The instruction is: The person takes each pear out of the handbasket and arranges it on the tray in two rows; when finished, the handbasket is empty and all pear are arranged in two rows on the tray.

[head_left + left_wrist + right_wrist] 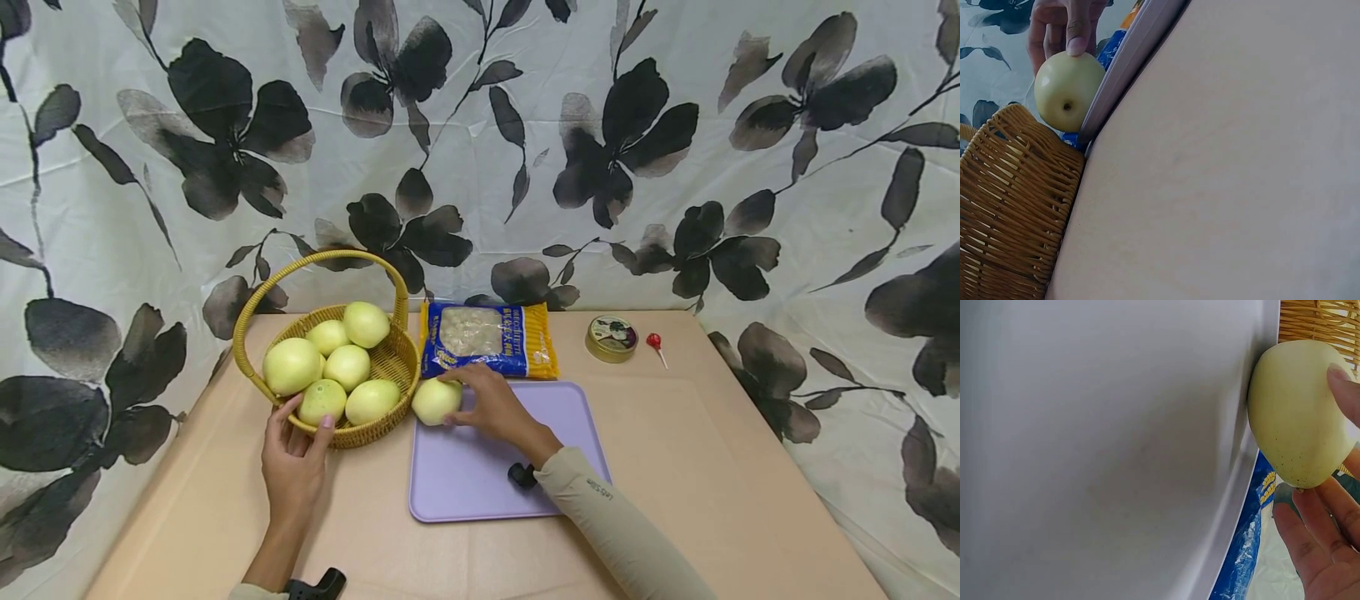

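Note:
A pale yellow pear (435, 402) is between the thumb and fingers of my right hand (491, 406), at the far left corner of a lilac tray (487, 483). In the right wrist view the thumb presses one side of the pear (1300, 412), with fingers near its stem end. My left hand (294, 467) holds the near left rim of a woven basket (393, 357), its thumb and index fingertip at the edge. Several more pears (292, 367) lie inside the basket. The left wrist view shows the basket's wall (1016, 206), but not my left hand.
Behind the tray lies a blue and yellow food packet (487, 340). A round gold tin (611, 338) and a red lollipop (655, 343) are at the back right. The basket's tall handle (322, 257) arches upward. A floral cloth (525, 167) hangs behind the table (712, 467).

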### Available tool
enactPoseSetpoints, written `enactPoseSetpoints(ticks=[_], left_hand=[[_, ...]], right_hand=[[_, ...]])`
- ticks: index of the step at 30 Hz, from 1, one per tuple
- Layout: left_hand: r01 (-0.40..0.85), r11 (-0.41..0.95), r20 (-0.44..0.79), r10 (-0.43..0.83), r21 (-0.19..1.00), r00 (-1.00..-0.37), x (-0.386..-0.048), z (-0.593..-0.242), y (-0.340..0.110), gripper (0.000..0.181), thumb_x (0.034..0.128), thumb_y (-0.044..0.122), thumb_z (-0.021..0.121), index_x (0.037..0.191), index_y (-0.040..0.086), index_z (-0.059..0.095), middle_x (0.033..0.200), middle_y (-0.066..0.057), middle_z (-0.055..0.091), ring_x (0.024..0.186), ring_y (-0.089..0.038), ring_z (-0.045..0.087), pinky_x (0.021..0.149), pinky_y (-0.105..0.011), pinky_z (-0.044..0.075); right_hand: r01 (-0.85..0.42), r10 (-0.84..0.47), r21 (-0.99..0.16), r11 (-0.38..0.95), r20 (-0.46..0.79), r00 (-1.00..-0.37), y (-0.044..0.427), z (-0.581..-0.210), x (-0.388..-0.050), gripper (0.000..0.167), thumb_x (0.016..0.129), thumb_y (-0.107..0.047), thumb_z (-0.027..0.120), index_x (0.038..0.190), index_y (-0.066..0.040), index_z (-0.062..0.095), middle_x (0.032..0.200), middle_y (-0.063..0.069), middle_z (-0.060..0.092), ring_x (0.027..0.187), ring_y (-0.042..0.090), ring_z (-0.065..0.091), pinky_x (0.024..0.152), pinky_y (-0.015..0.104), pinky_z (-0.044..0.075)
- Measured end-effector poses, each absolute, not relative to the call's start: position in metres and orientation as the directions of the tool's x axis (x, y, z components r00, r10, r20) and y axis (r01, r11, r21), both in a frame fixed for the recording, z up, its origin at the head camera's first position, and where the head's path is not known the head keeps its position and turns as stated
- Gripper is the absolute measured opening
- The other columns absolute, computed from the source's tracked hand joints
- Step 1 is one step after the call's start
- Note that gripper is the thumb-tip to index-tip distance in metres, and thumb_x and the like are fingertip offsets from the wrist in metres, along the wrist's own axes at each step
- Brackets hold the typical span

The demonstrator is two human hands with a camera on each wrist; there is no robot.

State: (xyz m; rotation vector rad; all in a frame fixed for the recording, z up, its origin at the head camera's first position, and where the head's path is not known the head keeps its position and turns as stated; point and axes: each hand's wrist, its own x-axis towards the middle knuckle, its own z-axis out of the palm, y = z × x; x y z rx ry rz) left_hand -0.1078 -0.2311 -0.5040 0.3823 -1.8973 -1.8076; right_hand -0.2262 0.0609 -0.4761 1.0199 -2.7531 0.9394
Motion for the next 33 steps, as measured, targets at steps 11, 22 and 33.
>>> enactPoseSetpoints(ticks=[11,22,33], left_hand=[[0.12,0.088,0.148,-0.512,0.989,-0.846,-0.107,-0.504,-0.232,0.063,0.0993,0.01,0.076,0.156,0.01,0.048,0.174,-0.011,0.023,0.157,-0.042,0.034,0.099,0.0,0.046],[0.122,0.084,0.148,-0.516,0.989,-0.844,-0.108,-0.504,-0.232,0.063,0.099,0.01,0.076,0.156,0.011,0.048,0.172,-0.011,0.027,0.156,-0.043,0.036,0.097,0.0,0.047],[0.117,0.097,0.151,-0.517,0.988,-0.842,-0.109,-0.505,-0.232,0.063,0.0992,0.011,0.076,0.156,0.011,0.049,0.171,-0.01,0.029,0.156,-0.042,0.037,0.098,0.0,0.047]], right_hand=[[-0.618,-0.551,-0.564,0.548,0.312,-0.774,0.058,-0.459,-0.229,0.065,0.082,-0.039,0.093,0.14,-0.019,0.069,0.138,0.001,0.072,0.132,0.023,0.063,0.116,0.046,0.051],[-0.617,-0.581,-0.636,0.463,0.308,-0.753,0.024,-0.44,-0.235,0.065,0.084,-0.043,0.092,0.14,-0.019,0.07,0.141,0.0,0.071,0.136,0.022,0.062,0.119,0.044,0.049],[-0.647,-0.656,-0.61,0.458,0.259,-0.709,-0.014,-0.439,-0.239,0.062,0.087,-0.046,0.088,0.14,-0.019,0.07,0.137,0.0,0.073,0.13,0.016,0.066,0.114,0.032,0.05]])
